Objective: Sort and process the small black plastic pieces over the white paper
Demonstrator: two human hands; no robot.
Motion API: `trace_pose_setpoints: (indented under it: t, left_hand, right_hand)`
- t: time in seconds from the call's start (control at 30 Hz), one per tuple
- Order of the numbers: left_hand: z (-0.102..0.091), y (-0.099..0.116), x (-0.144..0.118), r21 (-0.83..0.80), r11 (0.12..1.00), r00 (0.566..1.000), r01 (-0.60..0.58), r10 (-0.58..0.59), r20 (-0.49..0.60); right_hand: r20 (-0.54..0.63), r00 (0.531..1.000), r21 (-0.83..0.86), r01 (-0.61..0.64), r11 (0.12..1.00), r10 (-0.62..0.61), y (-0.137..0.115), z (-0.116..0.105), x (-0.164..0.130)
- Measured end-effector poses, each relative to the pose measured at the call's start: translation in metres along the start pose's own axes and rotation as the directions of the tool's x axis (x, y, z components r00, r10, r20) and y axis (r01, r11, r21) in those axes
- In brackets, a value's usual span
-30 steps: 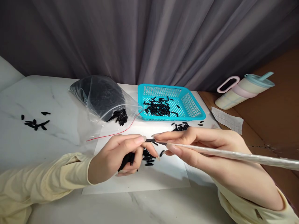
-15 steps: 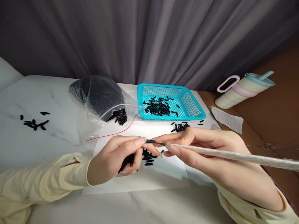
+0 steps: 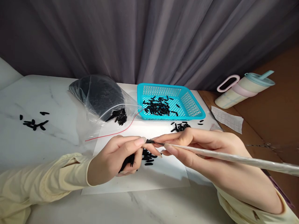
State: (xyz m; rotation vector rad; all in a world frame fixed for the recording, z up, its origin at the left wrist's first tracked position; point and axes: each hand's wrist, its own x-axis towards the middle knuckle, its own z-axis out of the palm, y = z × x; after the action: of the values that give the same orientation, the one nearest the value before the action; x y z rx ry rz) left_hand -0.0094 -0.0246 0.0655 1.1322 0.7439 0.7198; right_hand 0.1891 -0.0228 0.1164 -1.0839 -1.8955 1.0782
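Note:
Between thumb and fingertips, my left hand [image 3: 121, 152] pinches a small black strip-like piece [image 3: 149, 141]. More black pieces [image 3: 126, 163] are tucked under its curled lower fingers. My right hand [image 3: 198, 149] is closed on a long tool with a pearly white handle [image 3: 224, 154] and a thin dark tip [image 3: 159, 143]. That tip meets the end of the pinched piece; whether it is inside it I cannot tell. Below the fingers, a pile of loose black pieces [image 3: 147, 156] lies on a white sheet [image 3: 161, 177].
A turquoise basket [image 3: 171, 117] holds many black pieces. To its left lies an open clear bag [image 3: 93, 96] full of them, with a red strip [image 3: 112, 135]. Other pieces [image 3: 35, 124] lie far left and near the basket [image 3: 181, 126]. A tumbler [image 3: 243, 90] and paper slip [image 3: 226, 119] are at right.
The back end of the white-handled tool has swung slightly downward in my right hand. My left hand and its pinched piece stay in nearly the same place.

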Motion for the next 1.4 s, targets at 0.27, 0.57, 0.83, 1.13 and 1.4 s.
trace_pose_setpoints:
  t: [0.27,0.57,0.83,1.13,1.4]
  left_hand:
    - [0.001,-0.002,0.002,0.085,0.996,1.000,0.013,-0.011,-0.022]
    - [0.000,-0.005,0.007,0.160,0.986,0.997,-0.048,0.057,-0.049]
    - [-0.001,-0.004,0.007,0.076,0.997,0.998,-0.033,0.036,-0.047]
    - [-0.002,-0.005,0.005,-0.024,0.999,0.999,-0.033,0.033,-0.009]
    - [-0.003,-0.006,0.001,-0.127,0.992,0.997,0.026,-0.017,0.069]
  right_hand:
    - [-0.110,0.992,-0.224,0.036,0.974,-0.062,0.002,0.012,-0.007]
    - [-0.204,0.957,-0.423,0.104,0.900,-0.206,0.010,0.038,-0.014]
    - [-0.282,0.911,-0.543,0.106,0.833,-0.300,0.028,0.043,-0.008]
    - [-0.145,0.984,-0.074,-0.117,0.990,0.106,0.002,0.003,0.002]
    - [0.050,0.966,0.184,-0.258,0.949,0.253,-0.004,-0.004,0.007]
